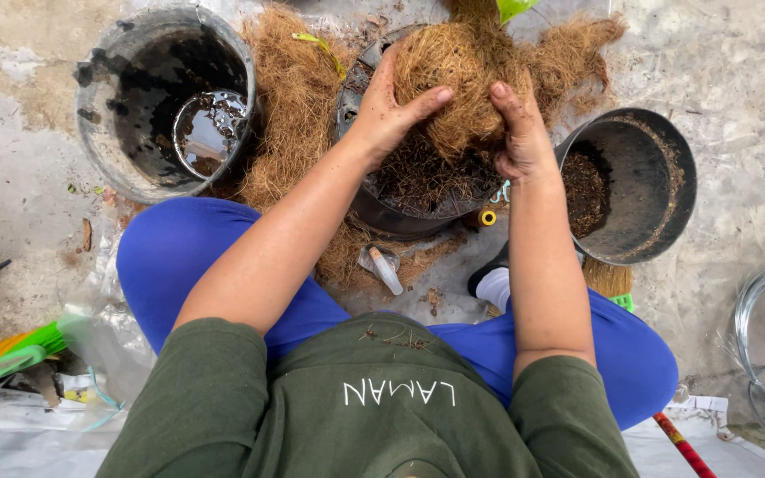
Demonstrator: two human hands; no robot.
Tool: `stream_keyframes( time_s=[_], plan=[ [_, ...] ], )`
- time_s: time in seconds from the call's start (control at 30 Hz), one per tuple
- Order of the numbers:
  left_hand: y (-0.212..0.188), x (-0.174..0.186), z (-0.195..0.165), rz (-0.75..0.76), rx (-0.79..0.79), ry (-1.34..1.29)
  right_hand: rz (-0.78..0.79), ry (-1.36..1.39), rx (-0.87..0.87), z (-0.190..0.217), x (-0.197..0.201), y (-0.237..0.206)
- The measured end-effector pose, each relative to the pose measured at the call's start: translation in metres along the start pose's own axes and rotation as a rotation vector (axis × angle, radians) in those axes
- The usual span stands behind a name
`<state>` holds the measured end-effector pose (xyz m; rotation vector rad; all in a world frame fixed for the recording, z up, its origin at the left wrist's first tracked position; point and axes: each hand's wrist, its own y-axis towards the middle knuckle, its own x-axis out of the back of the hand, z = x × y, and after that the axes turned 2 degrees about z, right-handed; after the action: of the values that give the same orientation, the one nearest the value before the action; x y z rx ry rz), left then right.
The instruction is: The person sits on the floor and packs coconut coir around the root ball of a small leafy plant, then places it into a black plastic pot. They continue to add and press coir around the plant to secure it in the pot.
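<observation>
Left hand [389, 111] is gripping the left side of a coir fibre clump [453, 75], thumb pressing into its front, fingers curling round the far side. Right hand [519, 133] is clasping the same clump from the right, thumb up against the fibre, fingers tucked under. Clump is sitting between both hands, held just above a black pot [400, 217] with dark soil [422, 177] showing directly under the palms. Loose coir [289, 106] is lying spread on the ground left of the left hand and beyond both hands. Further left of it, a dirty bucket [99, 133] is holding a small tin with water [210, 128]. Right of the right hand, a tilted black pot with soil [657, 186] is lying close by. Nearer the body, below the hands, a small clear bottle [382, 265] is lying on the concrete between the blue-trousered knees [170, 257].
</observation>
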<state>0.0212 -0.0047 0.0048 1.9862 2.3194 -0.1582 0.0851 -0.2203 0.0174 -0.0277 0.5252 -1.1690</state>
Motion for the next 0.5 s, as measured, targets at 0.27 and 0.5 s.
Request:
stream_keyframes(
  time_s=[0.27, 0.5],
  plan=[
    [0.012, 0.03, -0.021, 0.131, 0.061, 0.432, 0.036, -0.127, 0.012, 0.013, 0.013, -0.009],
    [0.02, 0.023, -0.035, 0.255, -0.056, 0.382, 0.196, -0.595, 0.311, 0.036, -0.034, -0.04]
  ],
)
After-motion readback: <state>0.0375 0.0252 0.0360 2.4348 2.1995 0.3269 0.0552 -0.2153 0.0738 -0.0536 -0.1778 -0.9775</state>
